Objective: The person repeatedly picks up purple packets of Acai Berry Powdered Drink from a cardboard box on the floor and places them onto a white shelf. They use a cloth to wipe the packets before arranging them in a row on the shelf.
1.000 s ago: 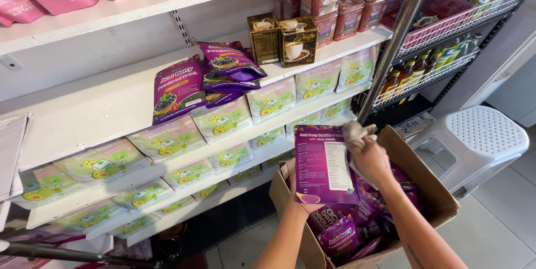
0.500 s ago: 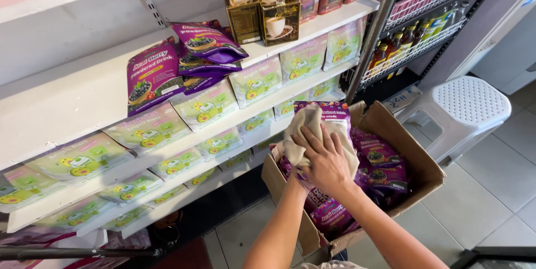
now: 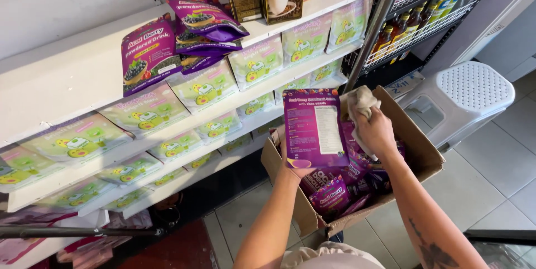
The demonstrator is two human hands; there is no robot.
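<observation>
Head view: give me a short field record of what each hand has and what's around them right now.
left hand: holds purple drink-powder pouch upright from below, back panel facing camera
right hand: grips beige cloth beside the pouch's right edge
cardboard box: open, under both hands, more purple pouches inside
white shelf: a few purple pouches stacked; green pouches on tiers below
white stool: right of the box

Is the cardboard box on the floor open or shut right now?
Open. The cardboard box has its flaps spread outward, and purple pouches show inside it.
</observation>
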